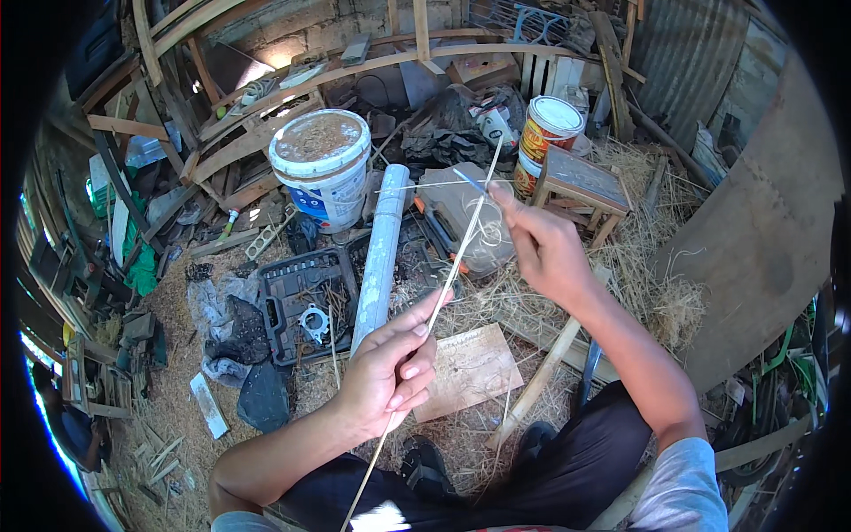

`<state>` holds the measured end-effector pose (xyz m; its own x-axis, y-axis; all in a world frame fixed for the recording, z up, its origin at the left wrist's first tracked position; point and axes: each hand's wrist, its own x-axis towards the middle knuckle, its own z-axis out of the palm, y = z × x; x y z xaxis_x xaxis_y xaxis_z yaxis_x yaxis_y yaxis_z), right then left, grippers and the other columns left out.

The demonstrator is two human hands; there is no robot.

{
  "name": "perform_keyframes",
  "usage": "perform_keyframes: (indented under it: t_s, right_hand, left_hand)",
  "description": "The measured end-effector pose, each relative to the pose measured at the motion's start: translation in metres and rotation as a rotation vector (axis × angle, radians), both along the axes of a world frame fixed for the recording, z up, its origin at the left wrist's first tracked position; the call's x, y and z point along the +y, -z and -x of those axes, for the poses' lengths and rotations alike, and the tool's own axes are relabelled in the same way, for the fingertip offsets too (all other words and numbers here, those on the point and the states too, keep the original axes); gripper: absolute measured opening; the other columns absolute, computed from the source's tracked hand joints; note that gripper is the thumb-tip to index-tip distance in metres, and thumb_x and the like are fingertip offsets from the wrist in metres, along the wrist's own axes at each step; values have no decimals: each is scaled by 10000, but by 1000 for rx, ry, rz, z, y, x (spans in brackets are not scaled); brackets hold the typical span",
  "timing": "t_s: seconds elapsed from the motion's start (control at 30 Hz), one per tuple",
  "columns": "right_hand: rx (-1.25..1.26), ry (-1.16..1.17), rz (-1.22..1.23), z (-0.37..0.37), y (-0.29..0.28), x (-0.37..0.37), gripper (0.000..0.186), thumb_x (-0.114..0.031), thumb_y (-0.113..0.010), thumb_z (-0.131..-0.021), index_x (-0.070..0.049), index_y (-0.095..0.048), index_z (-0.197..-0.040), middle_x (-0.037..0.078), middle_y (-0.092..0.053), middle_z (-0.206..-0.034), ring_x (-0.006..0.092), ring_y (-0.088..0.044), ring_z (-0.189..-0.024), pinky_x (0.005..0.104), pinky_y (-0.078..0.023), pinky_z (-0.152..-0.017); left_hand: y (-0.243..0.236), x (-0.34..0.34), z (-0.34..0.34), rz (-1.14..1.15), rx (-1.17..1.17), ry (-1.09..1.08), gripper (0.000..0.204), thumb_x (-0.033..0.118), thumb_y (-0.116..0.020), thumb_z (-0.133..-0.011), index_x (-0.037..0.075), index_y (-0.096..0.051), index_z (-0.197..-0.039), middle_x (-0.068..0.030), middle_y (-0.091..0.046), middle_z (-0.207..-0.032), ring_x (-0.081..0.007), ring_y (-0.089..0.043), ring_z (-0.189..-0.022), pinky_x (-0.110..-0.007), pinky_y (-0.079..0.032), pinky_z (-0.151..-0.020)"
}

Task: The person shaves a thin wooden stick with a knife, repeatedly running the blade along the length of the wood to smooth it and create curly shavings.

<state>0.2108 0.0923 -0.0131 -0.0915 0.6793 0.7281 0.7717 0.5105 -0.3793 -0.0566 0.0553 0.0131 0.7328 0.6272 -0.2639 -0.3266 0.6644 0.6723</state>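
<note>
A long, thin, pale strip (464, 246), of bamboo or wood by its look, runs slantwise from my lap up past both hands. My left hand (390, 368) is closed round its lower middle, with the index finger and thumb along it. Higher up and to the right, my right hand (551, 246) is closed on a knife, and its narrow bluish blade (471, 182) lies against the strip near the upper end. The handle is hidden in my fingers. Fine curled shavings (490, 232) hang beside the strip, below the blade.
A grey pipe (383, 253) leans beside an open black tool case (306, 306). Behind stand a white bucket (319, 168), stacked paint cans (551, 129) and a small wooden stool (585, 182). A flat board (470, 372) lies before my feet, among straw and shavings.
</note>
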Motion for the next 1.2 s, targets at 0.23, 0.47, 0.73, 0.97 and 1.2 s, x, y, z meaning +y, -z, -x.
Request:
perform_keyframes:
  t_s: [0.23, 0.47, 0.73, 0.97, 1.2]
  right_hand:
    - [-57, -116, 141, 25, 3, -18, 557, 34, -603, -826, -109, -553, -1362, 165, -602, -718, 315, -618, -608, 420, -502, -583]
    - [-49, -188, 158, 38, 4, -29, 580, 56, -582, -830, -89, -529, -1389, 153, -609, -725, 294, -624, -603, 390, -510, -582]
    - [11, 38, 73, -5, 11, 8, 548, 57, -541, -882, -136, -525, -1395, 180, -617, -777, 312, -630, -653, 330, -500, -650]
    - [144, 368, -10, -90, 26, 31, 375, -68, -528, -919, -62, -596, -1289, 233, -682, -942, 402, -668, -757, 397, -527, -710]
    - [396, -150, 294, 29, -6, -25, 524, -161, -465, -1006, 55, -324, -1462, 83, -593, -716, 150, -586, -578, 321, -470, -559]
  left_hand:
    - [2, 6, -2, -85, 86, -8, 524, 138, -357, -1006, 108, -279, -1522, -15, -480, -655, -68, -325, -362, -199, -263, -316]
    - [4, 8, -1, -113, 62, -43, 528, 113, -324, -1005, 137, -285, -1531, 16, -412, -615, -61, -297, -369, -199, -274, -333]
    - [4, -1, -6, -129, 220, -9, 524, 111, -333, -1006, 140, -295, -1528, 48, -319, -561, -48, -257, -352, -196, -249, -315]
    - [-2, -12, -3, -91, 186, 86, 510, 96, -314, -1007, 101, -309, -1516, 37, -336, -568, -56, -281, -375, -203, -264, -334]
    - [14, 16, 6, -25, 3, -89, 571, 110, -370, -939, 116, -309, -1508, -15, -444, -637, -84, -344, -370, -210, -291, -318]
